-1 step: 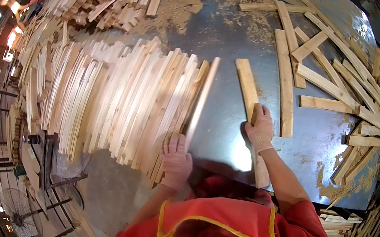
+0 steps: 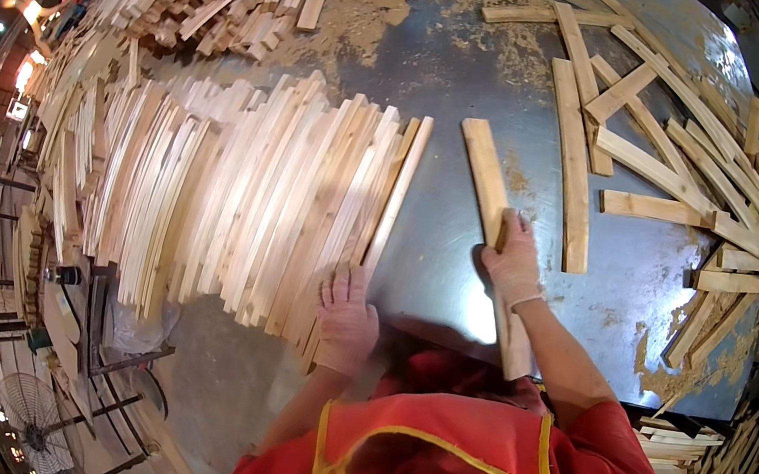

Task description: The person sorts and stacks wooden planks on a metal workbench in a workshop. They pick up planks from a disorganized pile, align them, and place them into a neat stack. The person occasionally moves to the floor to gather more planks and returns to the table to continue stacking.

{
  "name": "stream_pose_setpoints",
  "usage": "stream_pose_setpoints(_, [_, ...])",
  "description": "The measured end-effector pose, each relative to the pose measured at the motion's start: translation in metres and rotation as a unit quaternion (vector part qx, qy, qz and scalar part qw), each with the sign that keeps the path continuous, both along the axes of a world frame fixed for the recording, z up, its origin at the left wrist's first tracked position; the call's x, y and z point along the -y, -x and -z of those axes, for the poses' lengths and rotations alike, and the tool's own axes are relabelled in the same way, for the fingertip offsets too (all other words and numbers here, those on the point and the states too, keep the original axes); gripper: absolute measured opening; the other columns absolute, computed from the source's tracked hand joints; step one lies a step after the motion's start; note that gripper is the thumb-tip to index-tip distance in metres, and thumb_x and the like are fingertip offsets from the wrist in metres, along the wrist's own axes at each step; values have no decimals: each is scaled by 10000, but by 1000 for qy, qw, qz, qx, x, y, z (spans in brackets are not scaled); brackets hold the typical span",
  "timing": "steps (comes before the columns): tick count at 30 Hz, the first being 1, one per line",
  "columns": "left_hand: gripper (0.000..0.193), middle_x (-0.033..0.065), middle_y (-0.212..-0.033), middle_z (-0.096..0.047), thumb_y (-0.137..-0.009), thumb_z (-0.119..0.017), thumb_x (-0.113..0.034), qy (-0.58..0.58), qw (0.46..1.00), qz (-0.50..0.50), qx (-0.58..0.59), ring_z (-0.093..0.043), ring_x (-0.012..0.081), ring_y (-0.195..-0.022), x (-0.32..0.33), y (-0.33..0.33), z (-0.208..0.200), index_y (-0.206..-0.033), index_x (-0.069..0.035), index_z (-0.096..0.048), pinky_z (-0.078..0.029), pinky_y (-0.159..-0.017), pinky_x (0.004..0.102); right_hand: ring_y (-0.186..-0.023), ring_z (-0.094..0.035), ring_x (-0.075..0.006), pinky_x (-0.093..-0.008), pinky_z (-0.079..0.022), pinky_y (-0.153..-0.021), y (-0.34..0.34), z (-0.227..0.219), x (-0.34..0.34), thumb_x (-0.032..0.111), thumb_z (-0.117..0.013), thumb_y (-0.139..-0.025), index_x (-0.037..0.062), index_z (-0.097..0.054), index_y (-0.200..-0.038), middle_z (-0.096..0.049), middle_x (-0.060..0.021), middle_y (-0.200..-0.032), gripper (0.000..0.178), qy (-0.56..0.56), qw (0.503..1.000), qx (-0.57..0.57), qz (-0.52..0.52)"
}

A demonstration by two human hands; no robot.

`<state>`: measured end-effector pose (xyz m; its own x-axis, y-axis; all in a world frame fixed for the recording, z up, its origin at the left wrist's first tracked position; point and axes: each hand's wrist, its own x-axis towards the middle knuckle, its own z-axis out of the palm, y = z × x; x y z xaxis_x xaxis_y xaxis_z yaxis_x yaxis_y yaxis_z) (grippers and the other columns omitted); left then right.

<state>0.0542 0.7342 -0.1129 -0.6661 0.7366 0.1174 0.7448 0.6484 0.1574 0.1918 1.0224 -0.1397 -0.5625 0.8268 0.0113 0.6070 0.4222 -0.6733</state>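
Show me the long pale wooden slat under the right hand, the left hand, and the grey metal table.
long pale wooden slat [image 2: 481, 158], head view, upper end.
left hand [image 2: 347, 318], head view, back.
grey metal table [image 2: 434, 247], head view, bare top.

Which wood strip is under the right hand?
The lone wooden strip lying by itself on the metal table, between the packed row of strips and the scattered ones; the right hand presses on it.

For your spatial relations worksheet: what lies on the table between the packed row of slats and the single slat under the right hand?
In the head view, only bare grey metal tabletop separates the row of slats from the single slat under the right hand.
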Motion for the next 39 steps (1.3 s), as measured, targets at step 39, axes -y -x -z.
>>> stream_pose_setpoints(39, [917, 165, -1477, -551, -839, -794, -214, 46, 941, -21, 333, -603, 356, -1277, -140, -69, -20, -1638, -112, -358, -528, -1031, 450, -987, -752, -409, -483, -576, -876, -10, -45, -275, 377, -767, -830, 50, -525, -1244, -773, -209, -1012, 580, -22, 970, 241, -16])
